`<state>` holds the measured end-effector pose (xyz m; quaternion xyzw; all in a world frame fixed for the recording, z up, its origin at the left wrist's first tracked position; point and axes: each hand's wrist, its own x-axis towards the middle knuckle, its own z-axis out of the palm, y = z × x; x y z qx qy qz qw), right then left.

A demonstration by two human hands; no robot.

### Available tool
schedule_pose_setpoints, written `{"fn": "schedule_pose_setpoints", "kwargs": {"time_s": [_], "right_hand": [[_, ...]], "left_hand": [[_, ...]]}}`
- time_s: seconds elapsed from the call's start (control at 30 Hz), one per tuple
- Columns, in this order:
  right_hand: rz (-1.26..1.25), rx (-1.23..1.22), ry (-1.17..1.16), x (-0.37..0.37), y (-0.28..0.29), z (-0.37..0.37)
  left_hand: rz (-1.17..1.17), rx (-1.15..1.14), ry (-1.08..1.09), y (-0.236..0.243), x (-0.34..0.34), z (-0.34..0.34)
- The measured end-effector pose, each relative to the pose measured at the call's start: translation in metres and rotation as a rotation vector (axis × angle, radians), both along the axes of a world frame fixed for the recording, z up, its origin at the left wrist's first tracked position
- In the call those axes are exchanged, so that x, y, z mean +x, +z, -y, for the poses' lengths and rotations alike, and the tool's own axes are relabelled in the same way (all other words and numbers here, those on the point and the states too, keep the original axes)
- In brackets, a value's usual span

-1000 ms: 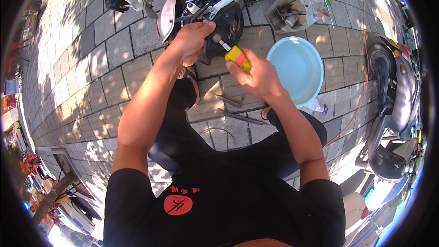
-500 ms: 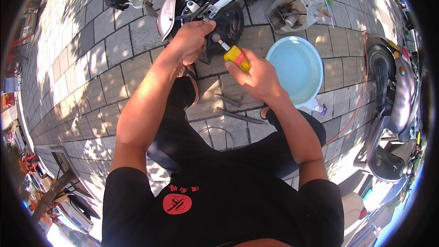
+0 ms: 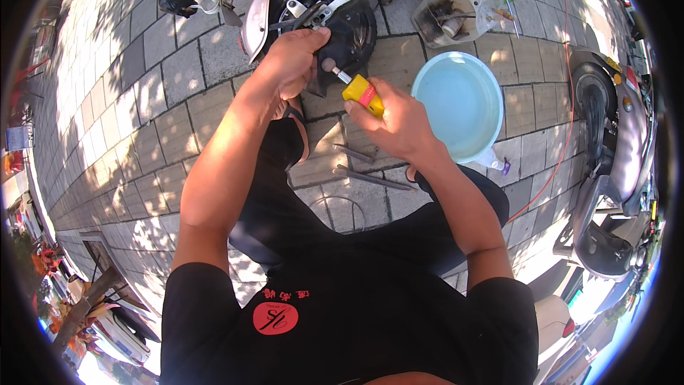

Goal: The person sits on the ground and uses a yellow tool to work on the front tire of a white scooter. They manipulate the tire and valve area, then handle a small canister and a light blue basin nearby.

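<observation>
My left hand (image 3: 298,57) has its fingers pressed together beside the rear wheel (image 3: 360,25) of a white two-wheeler. What those fingers pinch is hidden behind them. Just above them, a dark strip (image 3: 308,16) crosses near the wheel's axle. In my right hand (image 3: 399,117) is a yellow-handled tool (image 3: 362,94), fingers wrapped round its body. It has a short metal shaft and a rounded greyish tip. That tip points up and left, just right of my left hand and close to the wheel. Its contact with anything cannot be made out.
A light-blue basin (image 3: 459,107) of water stands right of my right hand. Beyond it is a clear plastic bin (image 3: 456,14) of tools and parts. Two metal bars (image 3: 374,178) lie between my feet. An orange cable (image 3: 566,107) runs along the paving; a parked scooter (image 3: 627,142) is farther right.
My right hand and the yellow-handled tool have shifted slightly left and up. My left hand has moved a little left and up; the dark strip above it now shows more plainly.
</observation>
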<state>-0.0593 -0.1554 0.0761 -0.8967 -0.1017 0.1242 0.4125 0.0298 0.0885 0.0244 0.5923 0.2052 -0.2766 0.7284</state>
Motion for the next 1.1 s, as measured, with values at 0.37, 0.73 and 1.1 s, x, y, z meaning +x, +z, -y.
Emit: {"fn": "schedule_pose_setpoints", "kwargs": {"time_s": [0.37, 0.73, 1.1], "right_hand": [[0.028, -0.016, -0.008, -0.001, -0.005, 0.002], [-0.162, -0.038, -0.031, 0.005, 0.011, 0.006], [-0.064, 0.028, -0.037, 0.0, 0.001, 0.004]], "left_hand": [[0.0, -0.046, 0.017, 0.011, -0.004, 0.003], [-0.008, -0.116, 0.086, 0.006, -0.004, 0.005], [0.006, -0.054, 0.045, 0.008, 0.0, 0.001]]}}
